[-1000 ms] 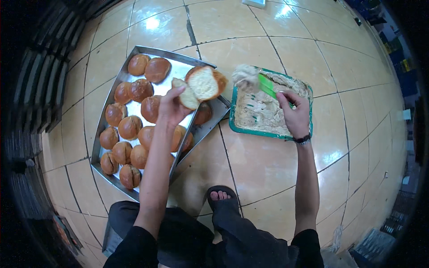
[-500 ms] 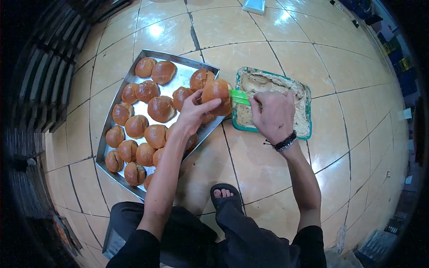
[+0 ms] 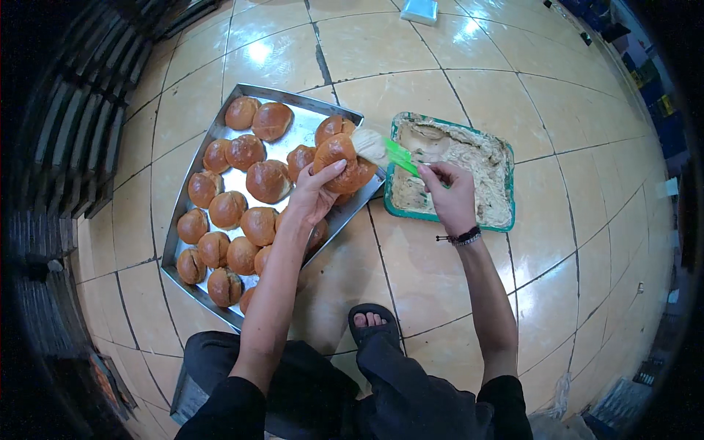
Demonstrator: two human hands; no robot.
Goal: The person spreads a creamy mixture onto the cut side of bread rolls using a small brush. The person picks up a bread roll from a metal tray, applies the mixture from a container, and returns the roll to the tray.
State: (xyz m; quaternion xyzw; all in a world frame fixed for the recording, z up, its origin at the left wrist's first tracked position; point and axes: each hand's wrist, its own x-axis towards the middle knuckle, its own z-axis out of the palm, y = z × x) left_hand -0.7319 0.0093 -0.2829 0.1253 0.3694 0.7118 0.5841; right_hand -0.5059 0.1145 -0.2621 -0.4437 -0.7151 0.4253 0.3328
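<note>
My left hand grips a glossy brown bun above the right edge of a metal tray. The bun looks split, with its opening toward the right. In my right hand is a bright green spatula, held by its handle between thumb and fingers. Pale cream covers the spatula's far end, right at the bun's opening; how far it reaches inside is hidden. Several more buns lie in the tray, some with visible slits. My left forearm covers part of them.
A green-rimmed tub of pale cream stands on the tiled floor to the right of the tray. Stacked dark trays line the left side. A clear plastic pack lies far ahead. My sandalled foot is near the tray.
The spatula has drawn slightly back and tilted, so its cream now shows between the green part and the bun. The bun has shifted a little left and turned. My right hand's grip has rotated.
</note>
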